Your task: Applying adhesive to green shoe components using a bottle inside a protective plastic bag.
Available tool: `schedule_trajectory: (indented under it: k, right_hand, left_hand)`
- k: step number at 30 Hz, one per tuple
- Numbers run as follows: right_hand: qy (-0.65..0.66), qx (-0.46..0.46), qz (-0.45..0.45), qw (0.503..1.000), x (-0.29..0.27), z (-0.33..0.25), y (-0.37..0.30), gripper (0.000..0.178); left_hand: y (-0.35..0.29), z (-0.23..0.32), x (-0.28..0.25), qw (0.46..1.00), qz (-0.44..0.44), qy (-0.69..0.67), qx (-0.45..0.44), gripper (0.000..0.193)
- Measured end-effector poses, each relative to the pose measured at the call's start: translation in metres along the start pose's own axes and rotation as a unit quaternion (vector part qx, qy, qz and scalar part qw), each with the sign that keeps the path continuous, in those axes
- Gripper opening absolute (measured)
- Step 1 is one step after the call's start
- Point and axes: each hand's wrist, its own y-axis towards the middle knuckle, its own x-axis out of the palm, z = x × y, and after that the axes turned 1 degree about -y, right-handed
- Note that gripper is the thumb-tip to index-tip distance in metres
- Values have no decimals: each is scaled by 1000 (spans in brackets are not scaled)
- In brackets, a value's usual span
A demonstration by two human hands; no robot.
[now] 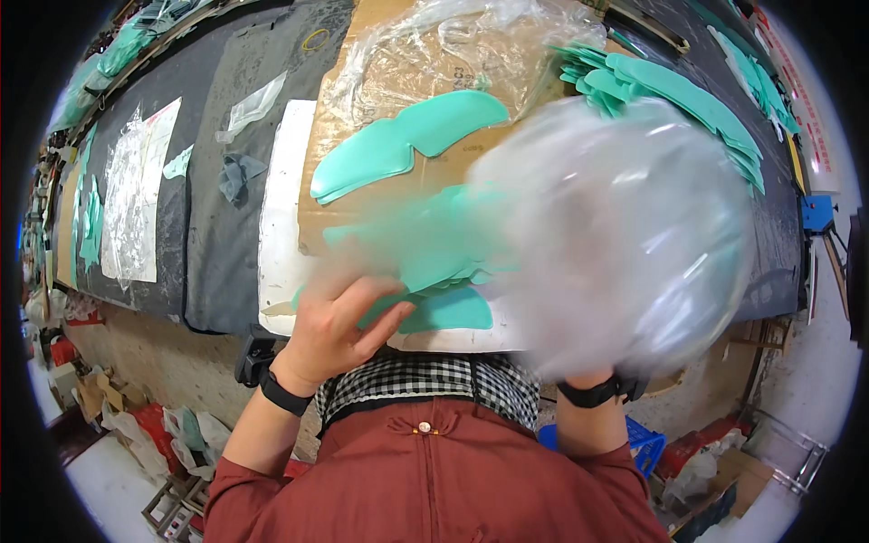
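Note:
My left hand [339,321] is closed at the near edge of the white board, its fingers and thumb around the edge of a teal curved sheet piece [425,240] that is smeared by motion. Under it lie more teal pieces [453,310], loosely stacked. A large, puffed-out clear plastic bag [634,235] covers most of my right hand [593,373]. Only the base of that hand shows, at the bag's lower edge; its fingers are hidden, and the bag is blurred as it is held up. Farther off, a wavy teal piece [407,145] rests on the cardboard.
Brown cardboard [317,222] lies over a white board [281,217] on the dark table. A fanned pile of teal pieces [679,86] is at the far right. Crumpled clear film [434,45], a grey rag [238,175] and a plastic-covered sheet [136,199] lie about. A blue crate [644,443] stands below.

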Motion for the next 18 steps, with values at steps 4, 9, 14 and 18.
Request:
schedule_trajectory:
  k: [4,9,14,18]
  right_hand:
    - [-249,-99,-69,961,-14,13,15,40]
    - [84,129,42,987,-18,46,40,38]
    - [263,194,51,944,-25,11,73,44]
    - [-104,-52,-79,990,-17,17,50,47]
  left_hand:
    - [15,2,3,999,12,47,-19,47]
    - [47,17,22,996,-16,69,-53,84]
    - [55,14,29,994,-82,51,-56,84]
    - [63,22,22,991,-117,62,-35,82]
